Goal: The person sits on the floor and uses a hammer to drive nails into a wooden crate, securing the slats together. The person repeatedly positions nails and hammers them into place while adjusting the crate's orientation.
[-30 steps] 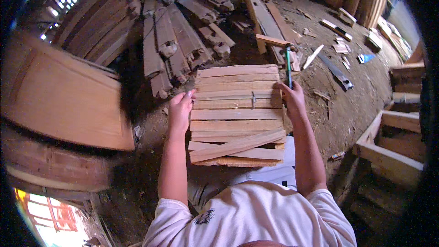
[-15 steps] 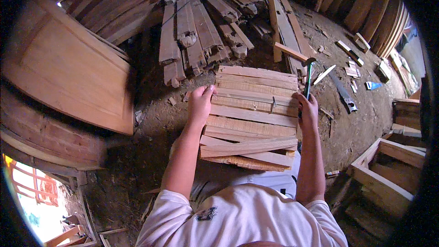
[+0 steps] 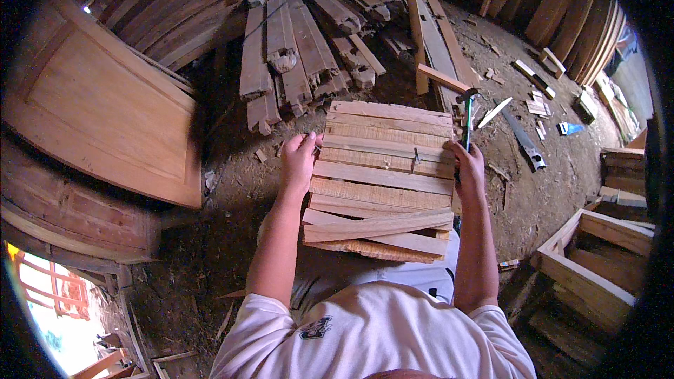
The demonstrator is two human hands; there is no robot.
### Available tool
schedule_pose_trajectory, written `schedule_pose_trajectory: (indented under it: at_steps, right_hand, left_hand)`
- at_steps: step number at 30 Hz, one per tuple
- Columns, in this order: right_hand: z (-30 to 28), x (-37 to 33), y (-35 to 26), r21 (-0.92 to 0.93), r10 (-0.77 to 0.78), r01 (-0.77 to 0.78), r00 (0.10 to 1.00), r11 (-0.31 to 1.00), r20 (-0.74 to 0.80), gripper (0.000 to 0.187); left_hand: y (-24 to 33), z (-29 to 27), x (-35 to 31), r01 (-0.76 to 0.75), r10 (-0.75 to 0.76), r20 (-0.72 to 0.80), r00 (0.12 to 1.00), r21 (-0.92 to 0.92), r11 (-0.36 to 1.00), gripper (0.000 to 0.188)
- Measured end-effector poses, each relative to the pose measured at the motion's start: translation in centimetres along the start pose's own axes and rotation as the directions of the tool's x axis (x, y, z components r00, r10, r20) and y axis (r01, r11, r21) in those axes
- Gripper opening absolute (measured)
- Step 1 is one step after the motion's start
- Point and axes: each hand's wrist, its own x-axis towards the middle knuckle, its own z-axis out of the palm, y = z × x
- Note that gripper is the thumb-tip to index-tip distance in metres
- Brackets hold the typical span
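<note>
A crate-like panel of pale wooden slats (image 3: pixel 382 186) rests over my lap. My left hand (image 3: pixel 298 163) is at its left edge, fingers curled in a pinch; the thumb is just off the slats, and what the fingertips hold is unclear. My right hand (image 3: pixel 470 167) grips a hammer (image 3: pixel 469 116) by its dark and green handle, head up, beside the panel's right edge. Thin metal nails (image 3: pixel 416 159) lie on the middle slats. Toward me, a loose slat (image 3: pixel 379 225) lies slanted across the others.
Stacked timber beams (image 3: pixel 291 49) lie ahead. A handsaw (image 3: pixel 523 140), a blue-handled tool (image 3: pixel 571 128) and wood offcuts (image 3: pixel 539 104) are on the dirt floor to the right. A wooden frame (image 3: pixel 590 277) stands at lower right, and a large wooden panel (image 3: pixel 105 109) at left.
My left hand has shifted slightly left, its thumb coming off the panel's edge. The whole scene sits a little further left; my right hand still holds the hammer.
</note>
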Motion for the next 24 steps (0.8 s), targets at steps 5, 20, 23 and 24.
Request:
schedule_pose_trajectory:
  at_steps: [5,20,23,24]
  right_hand:
    - [0.8,-0.8,-0.6,0.103,-0.046,0.040,0.997,0.994,0.059,0.022]
    - [-5.5,-4.5,1.7,0.397,0.014,-0.010,1.000,0.918,-0.007,0.022]
    - [-7.6,-7.8,2.1,0.259,0.017,-0.011,1.000,0.966,-0.024,0.022]
    - [-7.9,-9.2,1.4,0.254,0.018,-0.013,1.000,0.967,-0.017,0.023]
  left_hand:
    - [-0.5,-1.2,0.6,-0.007,0.005,0.027,1.000,0.056,0.998,0.030]
    - [4.4,19.3,1.8,-0.402,0.141,0.614,0.777,0.311,0.861,0.020]
    - [1.1,20.5,3.2,-0.460,0.159,0.675,0.720,0.294,0.838,0.016]
    - [0.0,20.5,3.6,-0.488,0.176,0.690,0.702,0.285,0.825,0.015]
